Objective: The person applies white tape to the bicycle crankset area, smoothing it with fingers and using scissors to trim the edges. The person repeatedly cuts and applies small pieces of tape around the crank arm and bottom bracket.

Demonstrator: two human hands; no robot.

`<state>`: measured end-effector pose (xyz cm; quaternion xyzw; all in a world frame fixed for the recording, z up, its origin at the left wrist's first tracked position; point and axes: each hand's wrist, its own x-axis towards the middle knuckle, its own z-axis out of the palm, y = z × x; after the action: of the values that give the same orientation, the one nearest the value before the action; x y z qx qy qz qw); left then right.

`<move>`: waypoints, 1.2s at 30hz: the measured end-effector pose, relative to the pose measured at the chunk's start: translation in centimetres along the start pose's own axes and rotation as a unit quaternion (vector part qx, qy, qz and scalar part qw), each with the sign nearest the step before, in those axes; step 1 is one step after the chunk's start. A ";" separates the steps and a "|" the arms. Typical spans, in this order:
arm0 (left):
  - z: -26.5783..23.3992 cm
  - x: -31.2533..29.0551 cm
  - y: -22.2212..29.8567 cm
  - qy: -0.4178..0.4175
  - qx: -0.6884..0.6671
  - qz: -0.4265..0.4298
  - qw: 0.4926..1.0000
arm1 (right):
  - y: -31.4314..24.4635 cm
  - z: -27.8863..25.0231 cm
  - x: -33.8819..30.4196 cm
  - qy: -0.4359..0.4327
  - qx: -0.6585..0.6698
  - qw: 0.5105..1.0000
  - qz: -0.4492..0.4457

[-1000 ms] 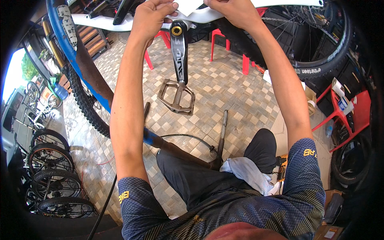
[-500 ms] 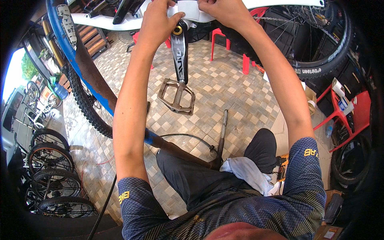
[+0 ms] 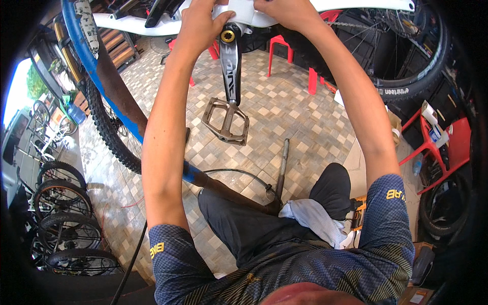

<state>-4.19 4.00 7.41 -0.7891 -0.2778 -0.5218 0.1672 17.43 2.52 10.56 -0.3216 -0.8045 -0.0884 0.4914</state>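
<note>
At the top edge my left hand (image 3: 206, 20) curls at the white bicycle frame (image 3: 277, 19), its thumb stretched along the lower side and its other fingers partly cut off. A thin white rectangular piece (image 3: 245, 11) lies against the frame between my hands; the left one closes at its left side. My right hand (image 3: 287, 12) is closed, pinching at the piece's right edge. Below them hangs a black crank arm (image 3: 230, 66) with a gold bolt at its top. A bronze-grey platform pedal (image 3: 226, 122) is attached to its lower end.
A worn blue-and-brown bicycle frame (image 3: 114, 96) slants down the left, near my left forearm. A bicycle wheel (image 3: 406, 84) is at upper right. Red plastic chairs (image 3: 442, 147) stand right. A cloth (image 3: 315, 221) lies by my leg. Several bicycles (image 3: 63, 198) line the left.
The white piece sits slightly higher and more to the right in the picture, partly cut off by the top edge. Both hands stay at it, with only small shifts.
</note>
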 end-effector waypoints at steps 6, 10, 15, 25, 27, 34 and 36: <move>0.5 0.0 -0.8 0.011 -0.180 -0.123 0.976 | -1.0 -0.1 -0.7 0.017 0.125 0.990 0.058; -0.4 1.3 0.0 -0.062 -0.025 -0.021 0.998 | 0.0 -1.1 -0.4 -0.013 0.099 0.995 0.021; -0.8 2.5 0.7 -0.128 0.102 -0.001 0.986 | -0.8 -0.9 0.3 -0.079 0.004 0.997 0.024; -0.8 3.1 0.1 -0.044 0.043 0.041 0.997 | -0.8 -0.2 0.8 -0.067 -0.097 0.993 -0.007; -0.8 3.0 -0.1 -0.040 0.057 0.063 0.996 | -0.8 0.0 0.8 -0.074 -0.107 0.991 -0.010; -0.9 1.3 0.1 -0.034 0.133 0.142 0.980 | -0.3 0.7 0.5 -0.075 -0.112 0.989 -0.066; -1.0 1.0 0.1 -0.039 0.123 0.154 0.980 | -0.4 0.8 0.4 -0.075 -0.109 0.989 -0.070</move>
<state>-4.62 3.62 8.71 -0.8153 -0.2212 -0.4205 0.3310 16.47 2.81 10.59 -0.3214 -0.8455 -0.1852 0.3842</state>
